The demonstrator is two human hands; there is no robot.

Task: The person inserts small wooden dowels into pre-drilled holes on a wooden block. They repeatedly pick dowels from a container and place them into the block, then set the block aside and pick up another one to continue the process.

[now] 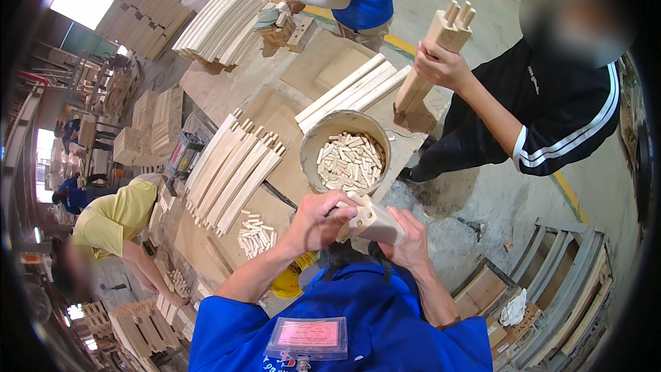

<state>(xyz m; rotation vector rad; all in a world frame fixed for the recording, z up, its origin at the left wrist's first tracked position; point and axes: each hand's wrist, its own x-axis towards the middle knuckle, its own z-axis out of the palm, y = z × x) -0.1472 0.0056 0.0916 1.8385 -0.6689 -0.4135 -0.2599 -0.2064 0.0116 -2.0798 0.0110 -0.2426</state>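
Observation:
My right hand (411, 241) is wrapped round a pale wooden piece (382, 226) held in front of my chest. Round holes show in the end of the piece that points away from my right hand. My left hand (320, 220) is closed at that drilled end, thumb and fingers curled together; a small pale bit shows by the fingertips, too hidden to name. Just beyond my hands stands a round bucket (308, 164) with many short wooden dowels (350, 160) inside. A loose heap of dowels (256, 236) lies on the table to the left.
Curved wooden parts with dowels in their ends (237, 172) lie left of the bucket, plain wooden lengths (351, 93) beyond it. At right, a co-worker's hand (444, 65) grips a doweled wooden piece (437, 48). A yellow-shirted person (117, 217) bends at left. A slatted rack (558, 282) stands lower right.

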